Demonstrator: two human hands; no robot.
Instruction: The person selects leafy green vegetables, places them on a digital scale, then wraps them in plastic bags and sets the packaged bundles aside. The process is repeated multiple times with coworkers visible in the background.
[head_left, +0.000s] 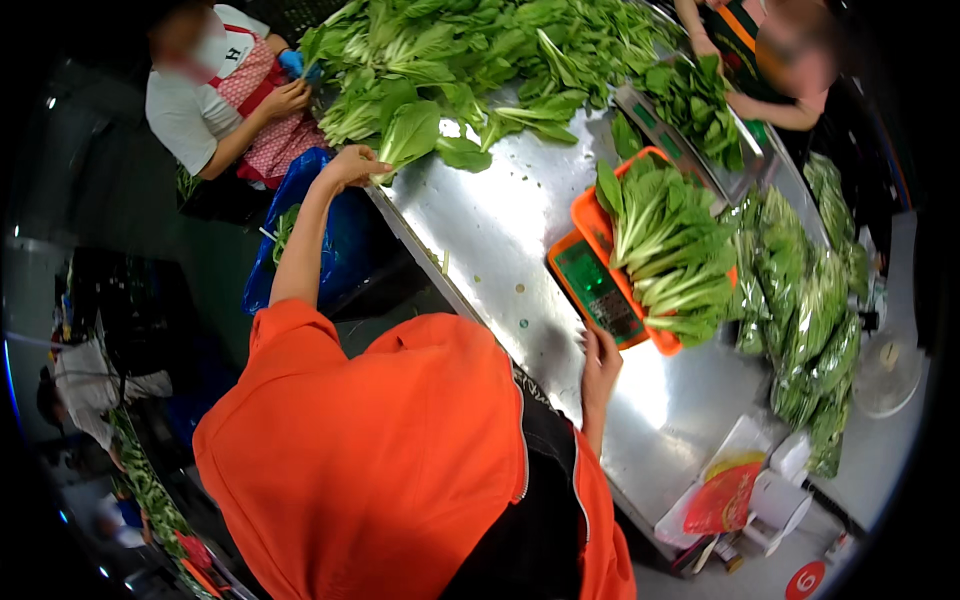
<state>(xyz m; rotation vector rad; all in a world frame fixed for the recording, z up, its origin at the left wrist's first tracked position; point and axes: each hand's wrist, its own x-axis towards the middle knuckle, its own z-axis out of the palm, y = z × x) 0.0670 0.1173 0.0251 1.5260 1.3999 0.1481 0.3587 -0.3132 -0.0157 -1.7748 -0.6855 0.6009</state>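
My left hand (351, 168) reaches to the table's left edge and pinches the pale stem end of a leafy green (410, 135). A large heap of leafy greens (457, 45) lies just beyond it. My right hand (601, 367) is at the near corner of an orange digital scale (600, 292), fingers loosely bent and slightly apart, with nothing visible in them. Whether the fingertips touch the scale is unclear. On the scale sits an orange tray (592, 212), piled with leafy greens (667, 247), their stems towards the lower left.
A second scale (660, 135) carries greens beside a person (780, 75). Another person (225, 97) stands at left, near a blue plastic bag (300, 161). Bagged greens (802, 307), a red-and-yellow package (724, 499) and a white mug (780, 499) occupy the right side of the metal table (480, 217).
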